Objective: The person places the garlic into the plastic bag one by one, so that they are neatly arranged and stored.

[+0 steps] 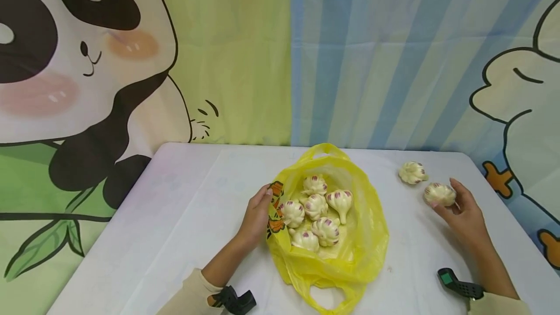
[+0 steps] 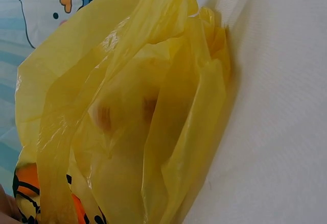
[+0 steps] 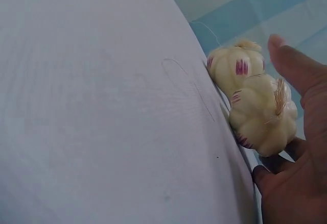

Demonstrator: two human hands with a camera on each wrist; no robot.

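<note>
My left hand (image 1: 255,218) grips the left rim of a yellow plastic bag (image 1: 372,227), over its orange-and-black print; the fingers behind the rim are hidden. Several white garlic bulbs (image 1: 325,231) with purple marks lie inside the open-mouthed bag. In the left wrist view the bag (image 2: 122,147) fills most of the picture. To the right, my right hand (image 1: 470,218) has thumb and fingers around one garlic bulb (image 1: 439,194), low at the table. The right wrist view shows this bulb (image 3: 263,114) against the curled fingers, the thumb (image 3: 294,63) standing off a little.
Another garlic bulb (image 1: 412,173) lies just beyond the one at my right hand. Everything stands on a white-covered table (image 1: 175,237). Behind its far edge hangs a printed backdrop (image 1: 227,52) with a panda and stripes. A bag handle (image 1: 332,307) spreads toward the near edge.
</note>
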